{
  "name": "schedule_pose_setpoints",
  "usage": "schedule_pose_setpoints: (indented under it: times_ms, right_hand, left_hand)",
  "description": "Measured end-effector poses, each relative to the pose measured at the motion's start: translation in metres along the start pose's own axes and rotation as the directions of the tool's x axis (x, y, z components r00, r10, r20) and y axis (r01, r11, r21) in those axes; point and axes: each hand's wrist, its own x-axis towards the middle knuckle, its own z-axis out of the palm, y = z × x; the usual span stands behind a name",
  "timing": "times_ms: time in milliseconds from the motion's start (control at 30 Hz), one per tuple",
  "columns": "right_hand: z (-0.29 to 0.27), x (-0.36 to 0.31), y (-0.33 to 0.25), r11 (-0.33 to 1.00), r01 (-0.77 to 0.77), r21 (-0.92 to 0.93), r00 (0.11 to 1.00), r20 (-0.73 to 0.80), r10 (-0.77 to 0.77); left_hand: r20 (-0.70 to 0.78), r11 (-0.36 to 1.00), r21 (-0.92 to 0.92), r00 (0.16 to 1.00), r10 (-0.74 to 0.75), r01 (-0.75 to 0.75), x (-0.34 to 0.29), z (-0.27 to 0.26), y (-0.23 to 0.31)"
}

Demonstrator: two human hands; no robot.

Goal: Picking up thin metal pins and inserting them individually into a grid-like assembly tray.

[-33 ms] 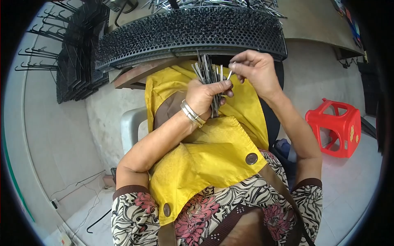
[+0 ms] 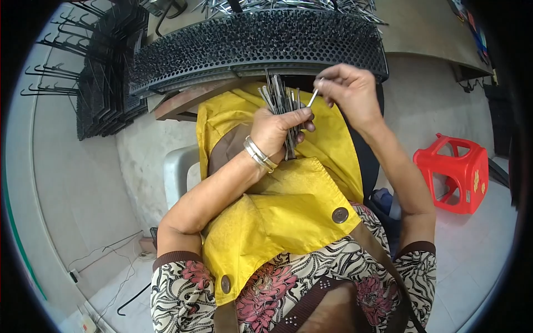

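Note:
My left hand is closed round a bundle of thin metal rods, which stick out above the thumb and below the palm. Off to its right, my right hand pinches the upper end of one bright, slim metal rod between thumb and fingertips. That rod slants, its lower end close to my left thumb; I cannot tell whether it still touches the bundle. Both hands are over the yellow apron on my lap.
Beyond my hands a long black perforated rack holds many small upright pieces. Loose metal pieces lie behind it on the table. Black hooked racks are stacked at left. A red plastic stool stands at right.
My right hand has shifted slightly up and to the right, and more of the bright rod shows below its fingers. My left hand and the bundle have stayed nearly in place.

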Motion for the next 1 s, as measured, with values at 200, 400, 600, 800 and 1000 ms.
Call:
schedule_pose_setpoints:
  times_ms: [200,400,600,800,1000]
  right_hand:
    - [-0.021,0.037,-0.001,0.925,0.237,-0.297,0.869,-0.361,-0.338]
    - [-0.015,0.060,0.012,0.612,0.461,-0.643,0.661,-0.212,-0.720]
    - [-0.014,0.075,0.026,0.196,0.537,-0.820,0.607,0.215,-0.765]
    - [-0.004,0.055,0.014,0.181,0.512,-0.840,0.625,0.219,-0.749]
    - [0.018,-0.001,0.007,0.988,0.090,-0.123,0.990,0.116,-0.076]
  left_hand:
    - [-0.042,0.991,-0.134,0.999,-0.017,0.011,0.003,-0.007,-0.007]
    - [-0.072,0.988,-0.155,0.997,0.013,-0.024,0.005,-0.011,-0.009]
    - [-0.123,0.997,-0.081,0.992,0.005,-0.016,0.002,-0.011,-0.005]
    - [-0.105,0.998,-0.062,0.994,0.006,-0.012,0.003,-0.010,-0.004]
    - [-0.056,0.996,-0.071,0.998,0.043,-0.047,0.001,-0.009,-0.004]
